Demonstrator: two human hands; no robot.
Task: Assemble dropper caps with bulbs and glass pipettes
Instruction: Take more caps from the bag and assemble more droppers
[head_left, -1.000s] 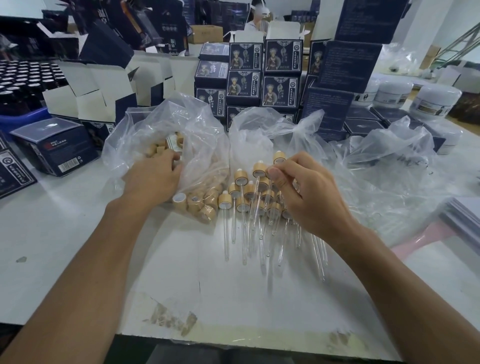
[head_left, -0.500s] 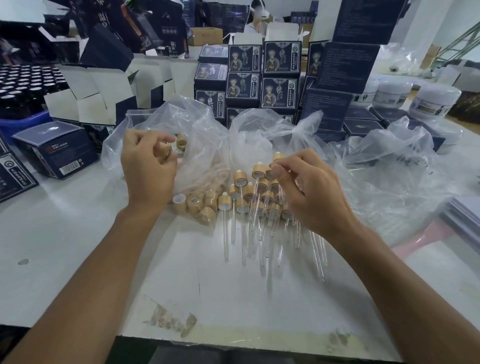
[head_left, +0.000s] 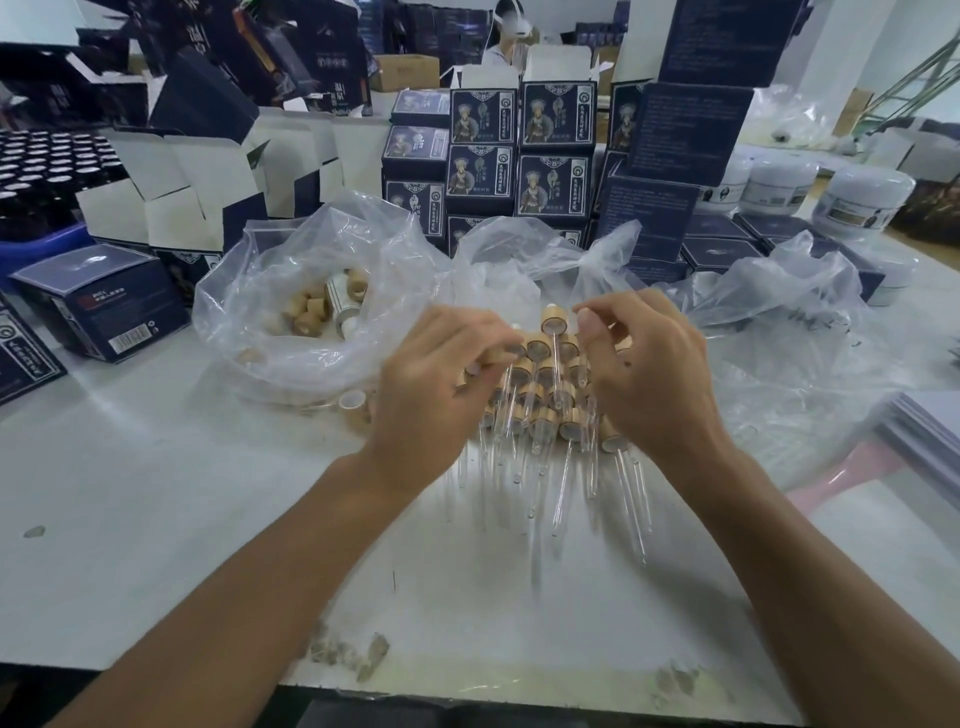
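- Left hand (head_left: 434, 374) at frame centre, back toward the camera, fingers curled round a tan wood-look dropper cap (head_left: 500, 356) pinched at the fingertips, just above the heap.
- Right hand (head_left: 647, 374) right of centre, fingers bent, thumb and forefinger pinched close together; a thin clear glass pipette (head_left: 583, 364) seemingly between them, grasp not fully clear.
- Between the two hands and slightly below: heap of assembled droppers, tan caps with clear glass tubes (head_left: 550, 410), tubes fanned toward the lower edge of the frame across the white tabletop (head_left: 156, 519).
- One assembled dropper with tan collar and white bulb (head_left: 552, 322) standing highest at the top of the heap, between the two sets of fingertips.
- Left of centre: crumpled clear plastic bag of loose tan caps (head_left: 311, 306), open at the top, resting on the table; a few caps spilled just beside its lower edge, one white-rimmed cap (head_left: 352, 401) near the left wrist.
- Right half of frame: second crumpled clear plastic bag (head_left: 779, 332) spread behind and beside the right hand, contents hard to tell.
- Upper centre: stacked dark navy printed cartons with a figure portrait (head_left: 519, 150).
- Upper left: open white-lined navy cartons (head_left: 176, 202); further left, a tray of dark-capped bottles (head_left: 47, 166).
- Left edge: closed navy box with barcode (head_left: 104, 301).
- Upper right: white lidded jars (head_left: 862, 202).
- Right edge: stack of pale sheets (head_left: 930, 426).
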